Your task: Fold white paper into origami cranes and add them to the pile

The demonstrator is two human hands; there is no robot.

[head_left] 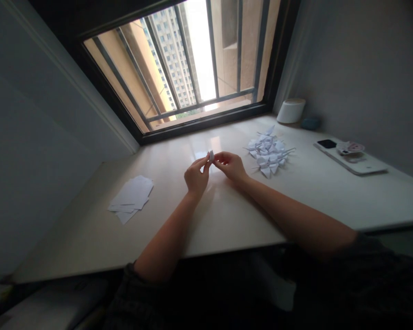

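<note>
A small piece of folded white paper (211,156) is pinched upright between my two hands, above the middle of the white table (223,220). My left hand (197,175) grips it from the left with thumb and fingertips. From the right, the closed fingertips of my right hand (231,166) meet its edge. Fingers cover part of the paper, so its full shape is hidden. Just right of my right hand lies a heap of folded white paper cranes (269,151). A loose stack of flat white paper sheets (132,197) rests to the left.
At the right lies a white phone (368,165) with a pinkish holder on its back. A white cylindrical container (291,111) and a small dark blue object (310,123) stand by the right wall. Behind the table is a barred window (192,64).
</note>
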